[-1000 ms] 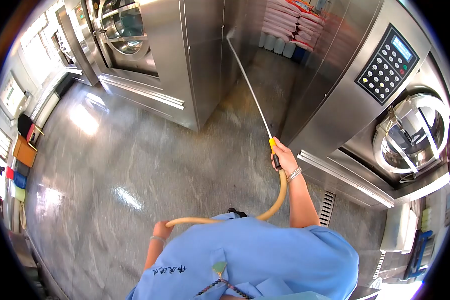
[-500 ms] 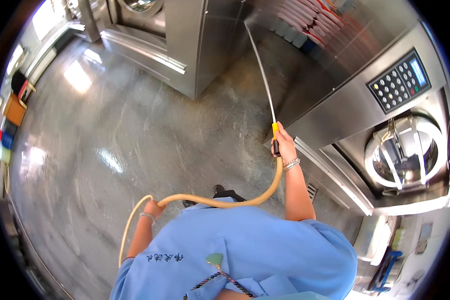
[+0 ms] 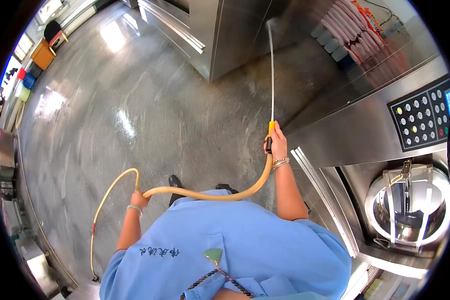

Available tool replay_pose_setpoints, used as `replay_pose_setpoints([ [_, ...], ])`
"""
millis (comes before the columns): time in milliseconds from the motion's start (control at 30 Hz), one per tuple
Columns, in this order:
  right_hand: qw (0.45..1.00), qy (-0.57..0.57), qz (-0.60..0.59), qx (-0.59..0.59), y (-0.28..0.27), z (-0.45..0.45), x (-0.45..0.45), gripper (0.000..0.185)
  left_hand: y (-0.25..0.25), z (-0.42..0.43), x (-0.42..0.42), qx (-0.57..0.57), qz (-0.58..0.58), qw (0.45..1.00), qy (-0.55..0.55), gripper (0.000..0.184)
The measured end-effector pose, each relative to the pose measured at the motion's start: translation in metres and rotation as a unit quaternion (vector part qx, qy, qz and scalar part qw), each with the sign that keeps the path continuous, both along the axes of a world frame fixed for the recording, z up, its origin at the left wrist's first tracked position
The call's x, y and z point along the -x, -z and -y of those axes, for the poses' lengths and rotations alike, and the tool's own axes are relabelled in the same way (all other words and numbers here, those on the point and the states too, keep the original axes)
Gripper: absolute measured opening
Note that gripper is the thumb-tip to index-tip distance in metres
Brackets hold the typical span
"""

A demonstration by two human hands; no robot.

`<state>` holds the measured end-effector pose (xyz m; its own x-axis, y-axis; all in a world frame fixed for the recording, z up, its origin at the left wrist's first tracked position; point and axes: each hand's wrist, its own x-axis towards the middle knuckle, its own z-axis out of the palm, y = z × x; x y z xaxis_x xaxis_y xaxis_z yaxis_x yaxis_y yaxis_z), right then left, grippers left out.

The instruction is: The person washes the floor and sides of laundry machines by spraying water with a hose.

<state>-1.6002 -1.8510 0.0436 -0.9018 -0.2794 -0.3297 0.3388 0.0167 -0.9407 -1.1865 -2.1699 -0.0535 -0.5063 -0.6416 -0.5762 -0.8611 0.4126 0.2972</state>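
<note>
My right hand [image 3: 280,143] is wrapped round the yellow and black handle of a spray wand [image 3: 272,75]. Its long thin metal tube points away from me, and a pale mist shows at the tip against a dark stainless steel side panel [image 3: 240,37]. A thick tan hose [image 3: 217,196] runs from the handle across my front. My left hand [image 3: 139,199] grips this hose at waist height, fingers closed; beyond it a thinner length loops down to the left.
At right stands a steel washing machine with a round door [image 3: 410,207] and keypad [image 3: 422,112]. Stacked pinkish bags [image 3: 347,30] appear on or behind the shiny panel. The grey floor [image 3: 150,115] looks wet. Along the left wall are a chair [image 3: 55,35] and an orange cabinet [image 3: 42,54].
My view has turned and shifted, so the right-hand machine sits lower and nearer. My left hand has moved out leftward with the hose. The wand now points more straight ahead.
</note>
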Motion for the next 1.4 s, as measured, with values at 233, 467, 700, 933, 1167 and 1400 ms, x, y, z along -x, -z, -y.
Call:
replay_pose_setpoints([
  [233,0.996,-0.033,0.076,0.012,0.040,-0.073,0.026,0.046,0.000,-0.097,-0.004,0.006,-0.011,1.000,0.015,0.019],
  [467,0.998,0.035,0.049,-0.012,0.007,-0.075,0.031,0.029,0.012,-0.152,-0.041,0.002,0.011,1.000,-0.011,0.023],
  [700,0.992,-0.076,-0.031,-0.095,0.000,-0.071,0.039,0.033,0.008,-0.232,-0.075,-0.062,0.007,0.988,-0.141,0.024],
  [933,0.982,-0.031,-0.142,-0.120,-0.033,-0.035,0.022,0.038,-0.006,-0.279,-0.109,-0.117,0.007,0.970,-0.212,0.022],
  [1167,0.981,-0.097,-0.005,-0.165,-0.003,-0.017,0.026,0.038,-0.005,-0.286,-0.144,-0.087,-0.024,0.971,-0.220,0.020],
  [1400,0.984,-0.068,-0.054,-0.158,-0.020,-0.015,-0.002,0.023,0.009,-0.253,-0.155,-0.077,-0.007,0.979,-0.190,0.025],
])
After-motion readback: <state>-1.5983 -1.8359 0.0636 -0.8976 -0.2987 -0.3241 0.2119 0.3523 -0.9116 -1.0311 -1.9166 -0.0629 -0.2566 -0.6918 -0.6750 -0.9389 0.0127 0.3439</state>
